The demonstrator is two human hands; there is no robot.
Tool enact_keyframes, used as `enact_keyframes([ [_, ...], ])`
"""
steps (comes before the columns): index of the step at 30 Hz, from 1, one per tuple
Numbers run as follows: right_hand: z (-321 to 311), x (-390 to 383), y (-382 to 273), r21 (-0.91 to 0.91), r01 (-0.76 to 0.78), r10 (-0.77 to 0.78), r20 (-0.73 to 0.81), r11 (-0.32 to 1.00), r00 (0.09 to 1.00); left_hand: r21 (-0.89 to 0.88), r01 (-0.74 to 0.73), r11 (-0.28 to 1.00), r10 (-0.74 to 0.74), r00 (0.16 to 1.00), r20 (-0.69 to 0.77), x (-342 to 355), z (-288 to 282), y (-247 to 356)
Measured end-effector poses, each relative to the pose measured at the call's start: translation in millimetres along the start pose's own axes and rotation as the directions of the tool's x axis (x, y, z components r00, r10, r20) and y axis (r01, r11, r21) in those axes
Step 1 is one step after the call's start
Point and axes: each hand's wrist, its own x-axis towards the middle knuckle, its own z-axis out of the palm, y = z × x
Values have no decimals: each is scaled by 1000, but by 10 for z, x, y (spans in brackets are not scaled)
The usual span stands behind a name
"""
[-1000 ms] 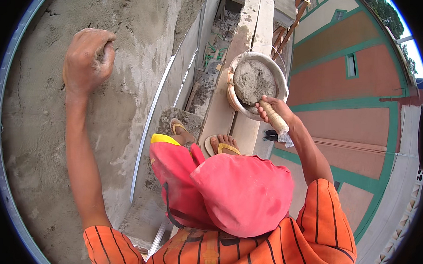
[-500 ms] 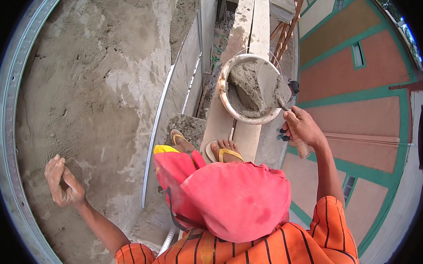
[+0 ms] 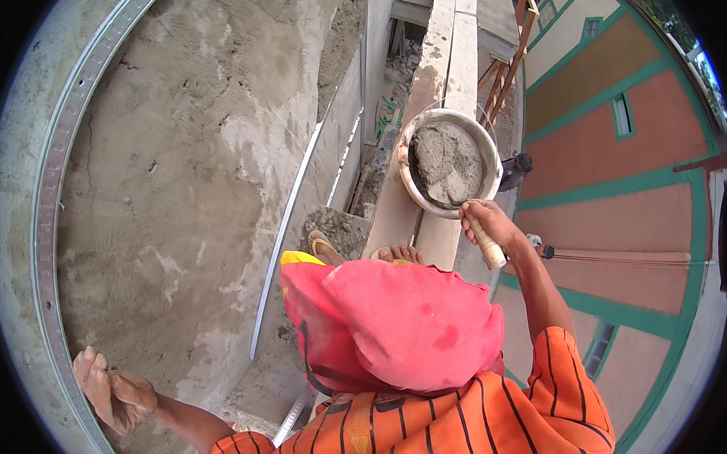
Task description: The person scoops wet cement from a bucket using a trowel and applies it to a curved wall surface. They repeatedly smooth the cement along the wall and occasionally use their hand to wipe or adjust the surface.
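Note:
My right hand (image 3: 492,222) is wrapped round the pale, mortar-smeared handle of a trowel (image 3: 486,244) at the near right rim of a white bucket (image 3: 407,184). Grey wet mortar (image 3: 446,162) is heaped in the bucket, and the trowel's blade cannot be told apart from it. Far to the left, my left hand (image 3: 116,390) is beside the perforated metal strip (image 3: 48,256) on the plastered wall (image 3: 173,180). Its fingers are bent and the thumb stands off from them; nothing shows in it. Whether it touches the strip I cannot tell.
The bucket stands on narrow wooden planks (image 3: 432,85), with my sandalled feet just behind it. A long metal edge strip (image 3: 285,240) runs along the wall corner. Two people (image 3: 515,170) are far below at right, near a painted building (image 3: 612,212).
My right hand has moved left and slightly down with the trowel, its handle now nearer the bucket rim. My left hand has moved down the wall, close to the metal strip. The view has shifted.

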Motion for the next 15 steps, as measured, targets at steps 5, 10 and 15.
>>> enact_keyframes([
  [5, 22, -101, 176, -58, -77, 66, -168, 995, 984, 39, -72, 997, 74, 996, -58, 106, -207, -69],
  [10, 107, 116, 199, -56, 118, -129, -301, 991, 945, 190, 37, 981, -23, 997, -77, 131, -467, -122],
  [15, 144, 105, 129, -116, 138, -165, -279, 984, 946, 358, 161, 920, -142, 987, -79, 172, -696, -168],
])
